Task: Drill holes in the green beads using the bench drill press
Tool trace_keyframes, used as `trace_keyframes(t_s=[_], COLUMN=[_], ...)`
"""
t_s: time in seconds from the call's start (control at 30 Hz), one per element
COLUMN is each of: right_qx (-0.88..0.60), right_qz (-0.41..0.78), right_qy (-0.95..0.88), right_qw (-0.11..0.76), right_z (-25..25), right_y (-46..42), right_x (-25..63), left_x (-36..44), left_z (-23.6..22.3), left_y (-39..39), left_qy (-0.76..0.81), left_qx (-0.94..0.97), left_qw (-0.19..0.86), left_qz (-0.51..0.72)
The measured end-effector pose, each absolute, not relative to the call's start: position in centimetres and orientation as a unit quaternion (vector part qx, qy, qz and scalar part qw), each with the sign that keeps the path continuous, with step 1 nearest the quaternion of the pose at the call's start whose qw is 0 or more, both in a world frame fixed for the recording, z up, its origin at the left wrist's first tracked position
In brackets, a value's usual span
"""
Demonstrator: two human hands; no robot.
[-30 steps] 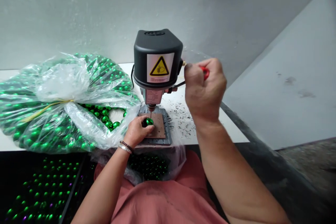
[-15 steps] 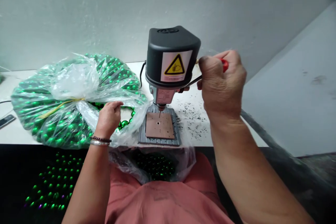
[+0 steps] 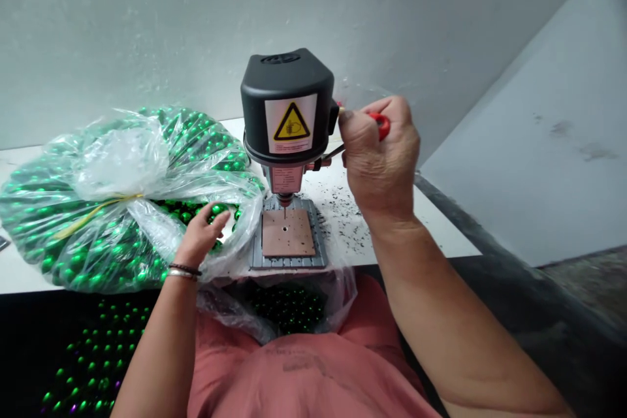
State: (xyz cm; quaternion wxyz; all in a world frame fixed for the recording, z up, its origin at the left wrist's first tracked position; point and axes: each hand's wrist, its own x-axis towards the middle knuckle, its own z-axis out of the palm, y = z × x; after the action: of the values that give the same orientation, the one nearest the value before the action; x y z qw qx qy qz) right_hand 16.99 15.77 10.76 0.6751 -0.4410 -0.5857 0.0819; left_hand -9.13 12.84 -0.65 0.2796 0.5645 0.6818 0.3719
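My right hand [image 3: 379,160] is closed around the feed lever of a small black bench drill press [image 3: 289,91]. The lever's red knob [image 3: 381,125] pokes out of the fist. Below the chuck, the thin drill bit [image 3: 285,212] points down at a brown square board [image 3: 289,241] with a small hole, lying on the grey slotted base [image 3: 257,248]. My left hand [image 3: 200,235] is at the opening of a clear plastic bag [image 3: 122,157], thumb and fingers apart. Shiny green balls [image 3: 186,214] lie at its fingertips; whether it touches one, I cannot tell.
Dark shavings [image 3: 343,209] are scattered on the white table [image 3: 441,241] right of the base. In my lap sits an open plastic bag with dark green balls [image 3: 289,307]. More green balls [image 3: 93,353] are at lower left. A wall stands behind the drill press.
My left hand's thumb and fingers have spread apart, and green balls now show between them. The right hand keeps its grip on the lever. The whole view has shifted, putting the drill press further left.
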Motion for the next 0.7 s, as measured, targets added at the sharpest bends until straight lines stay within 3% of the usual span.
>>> trace_keyframes(t_s=[0.1, 0.3, 0.5, 0.7], right_qx=[-0.459, -0.45, -0.456, -0.458], right_qz=[0.096, 0.086, 0.096, 0.096], right_qy=[-0.565, -0.572, -0.577, -0.585], right_qw=[0.679, 0.681, 0.67, 0.662], right_z=[11.0, 11.1, 11.1, 11.1], right_y=[15.5, 14.7, 14.5, 14.5], right_x=[16.8, 16.7, 16.9, 17.1], left_x=[-7.1, -2.3, -1.2, -1.4], left_z=[2.0, 3.3, -0.8, -0.6], left_y=[10.9, 8.5, 10.3, 11.4], left_qy=[0.562, 0.467, 0.546, 0.577], left_qx=[0.491, 0.471, 0.468, 0.456], left_qw=[0.415, 0.582, 0.564, 0.558], left_qz=[0.52, 0.471, 0.406, 0.384])
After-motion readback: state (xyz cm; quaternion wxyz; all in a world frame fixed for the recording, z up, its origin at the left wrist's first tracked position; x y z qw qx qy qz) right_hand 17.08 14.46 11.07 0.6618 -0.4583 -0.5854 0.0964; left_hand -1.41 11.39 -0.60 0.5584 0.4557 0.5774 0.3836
